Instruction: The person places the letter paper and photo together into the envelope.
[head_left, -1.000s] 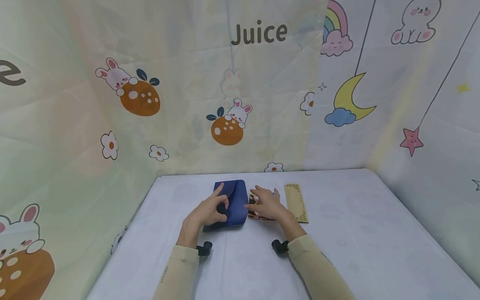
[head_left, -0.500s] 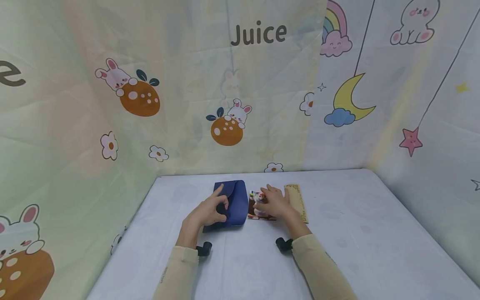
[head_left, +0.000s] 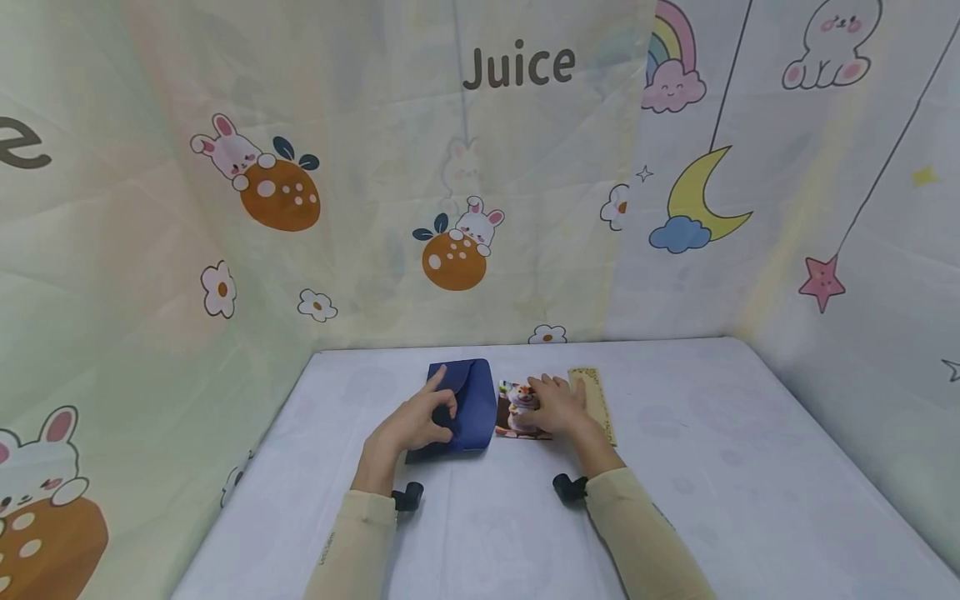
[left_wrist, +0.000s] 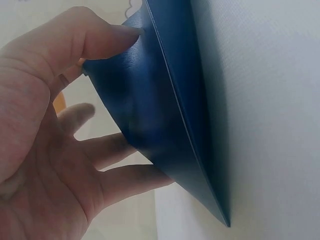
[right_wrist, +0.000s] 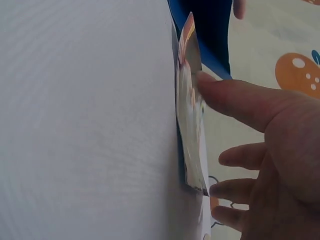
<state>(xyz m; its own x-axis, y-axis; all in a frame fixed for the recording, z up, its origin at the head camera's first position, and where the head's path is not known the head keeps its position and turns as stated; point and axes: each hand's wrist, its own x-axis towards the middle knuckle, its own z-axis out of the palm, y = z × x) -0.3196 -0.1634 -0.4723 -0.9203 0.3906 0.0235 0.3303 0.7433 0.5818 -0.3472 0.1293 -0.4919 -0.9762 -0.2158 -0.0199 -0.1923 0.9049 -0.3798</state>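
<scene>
My left hand [head_left: 411, 423] pinches the flap of a dark blue envelope [head_left: 476, 417] on the table. In the left wrist view the thumb lies on the flap's blue face [left_wrist: 145, 95], with fingers behind its edge. Just right of the envelope lies a picture card [head_left: 517, 408] printed with a small furry animal. Over the card's right part is my right hand [head_left: 557, 407], hiding some of it. In the right wrist view the thumb touches the slightly curved card [right_wrist: 189, 115], while the other fingers extend fairly straight by its edge.
A cream strip [head_left: 596, 408] with gold patterned ends lies right of the card, partly behind the right hand. The white-covered table [head_left: 480, 533] meets a printed cloth backdrop [head_left: 360, 208] at the back and sides.
My right hand has moved right from the envelope's edge across the card, uncovering the animal picture, and its fingers have come down. The left hand and the envelope stay put.
</scene>
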